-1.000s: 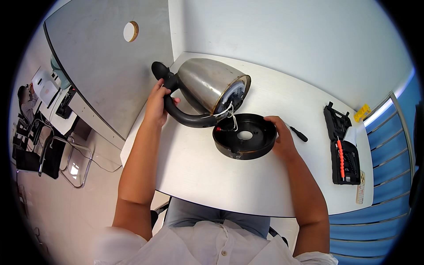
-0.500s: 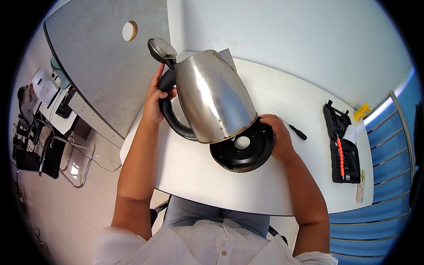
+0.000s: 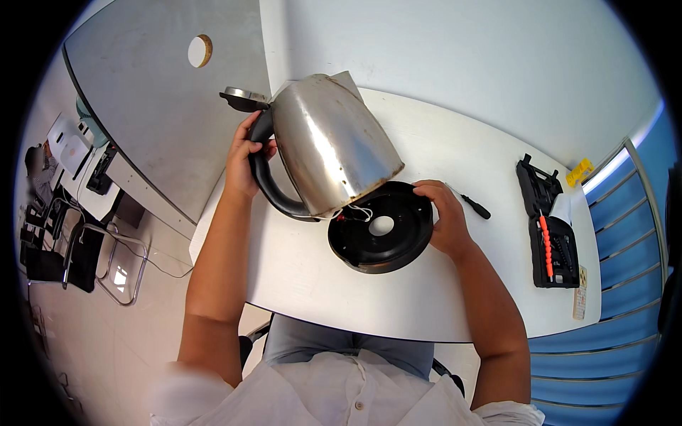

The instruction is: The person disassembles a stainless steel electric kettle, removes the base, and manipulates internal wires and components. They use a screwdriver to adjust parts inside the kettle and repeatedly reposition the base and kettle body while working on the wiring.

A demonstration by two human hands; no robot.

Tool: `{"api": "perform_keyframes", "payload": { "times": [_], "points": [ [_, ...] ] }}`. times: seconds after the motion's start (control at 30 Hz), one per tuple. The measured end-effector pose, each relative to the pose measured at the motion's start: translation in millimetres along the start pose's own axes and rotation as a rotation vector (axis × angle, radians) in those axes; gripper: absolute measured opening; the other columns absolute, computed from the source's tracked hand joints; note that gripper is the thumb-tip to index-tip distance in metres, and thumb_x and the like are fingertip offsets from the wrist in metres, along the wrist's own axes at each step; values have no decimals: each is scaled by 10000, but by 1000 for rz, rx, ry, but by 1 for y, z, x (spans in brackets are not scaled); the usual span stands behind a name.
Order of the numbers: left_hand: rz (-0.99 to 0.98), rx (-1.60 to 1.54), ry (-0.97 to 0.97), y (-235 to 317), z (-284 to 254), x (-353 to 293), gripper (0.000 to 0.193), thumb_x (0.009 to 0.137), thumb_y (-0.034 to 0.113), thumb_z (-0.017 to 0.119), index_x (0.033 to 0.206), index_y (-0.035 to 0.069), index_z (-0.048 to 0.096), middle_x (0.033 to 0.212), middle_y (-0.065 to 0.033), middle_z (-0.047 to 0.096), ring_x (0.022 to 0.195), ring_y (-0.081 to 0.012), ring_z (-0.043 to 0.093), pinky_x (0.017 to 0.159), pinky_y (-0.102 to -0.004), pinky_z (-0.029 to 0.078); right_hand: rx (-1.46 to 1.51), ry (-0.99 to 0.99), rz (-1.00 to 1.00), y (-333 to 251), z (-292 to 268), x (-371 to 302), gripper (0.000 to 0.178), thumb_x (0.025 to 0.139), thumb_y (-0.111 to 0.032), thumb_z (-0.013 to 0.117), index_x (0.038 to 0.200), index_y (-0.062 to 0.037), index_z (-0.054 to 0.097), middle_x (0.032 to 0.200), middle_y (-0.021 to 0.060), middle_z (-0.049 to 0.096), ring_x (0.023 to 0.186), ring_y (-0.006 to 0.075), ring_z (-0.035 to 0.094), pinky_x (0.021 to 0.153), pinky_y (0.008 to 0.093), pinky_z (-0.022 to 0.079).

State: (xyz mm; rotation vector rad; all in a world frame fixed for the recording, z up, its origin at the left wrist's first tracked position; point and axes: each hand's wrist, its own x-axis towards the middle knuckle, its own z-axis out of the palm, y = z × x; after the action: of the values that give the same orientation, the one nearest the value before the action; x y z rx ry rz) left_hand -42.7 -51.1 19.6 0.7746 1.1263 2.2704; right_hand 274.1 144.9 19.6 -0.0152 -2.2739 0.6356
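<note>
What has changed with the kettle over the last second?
The kettle has turned so its steel side now shows instead of its open underside; its lid now appears edge-on. The black base has shifted slightly toward the person. Nothing was newly grasped or released: the left hand stays on the handle, the right hand on the base's rim. The screwdriver and tool case stayed put.

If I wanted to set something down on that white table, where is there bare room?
Bare table shows between right forearm and toolbox, between left forearm and base, and between screwdriver and wall. Crowded: the middle, where the left hand holds the kettle and the right hand the base, wires between; and the right edge, with toolbox and remote.
</note>
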Motion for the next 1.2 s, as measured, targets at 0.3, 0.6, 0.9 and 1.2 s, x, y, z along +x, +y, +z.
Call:
{"api": "perform_keyframes", "payload": {
  "times": [0.3,0.6,0.9,1.2],
  "points": [
    [-106,-28,148,-11,-6,8,509,828,13,388,1335,47,421,1196,-145,531,878,-232,642,629,-252,522,-51,-11,133,-5,-6,-2,445,624,-23,737,1035,-55,571,959,100,617,886,271,604,763,340,484],
    [-156,-18,223,-23,-19,14,446,861,39,427,1307,47,399,1067,-128,585,839,-203,652,645,-266,534,-91,19,83,-3,-3,-1,421,601,-17,715,999,-56,581,918,88,619,856,257,606,731,326,489],
    [-170,241,268,-26,-14,12,419,881,102,510,1293,59,443,1087,-100,588,879,-192,623,715,-301,515,-75,35,-2,1,-2,-1,380,588,-22,721,933,-50,564,879,77,600,806,252,590,693,326,486],
    [-145,305,254,-26,-14,14,422,886,165,551,1290,80,468,1134,-76,577,965,-183,590,775,-319,489,-61,-20,103,-4,-4,-1,377,621,-132,801,909,-49,571,807,59,580,732,217,570,658,315,466]
  ]
}}
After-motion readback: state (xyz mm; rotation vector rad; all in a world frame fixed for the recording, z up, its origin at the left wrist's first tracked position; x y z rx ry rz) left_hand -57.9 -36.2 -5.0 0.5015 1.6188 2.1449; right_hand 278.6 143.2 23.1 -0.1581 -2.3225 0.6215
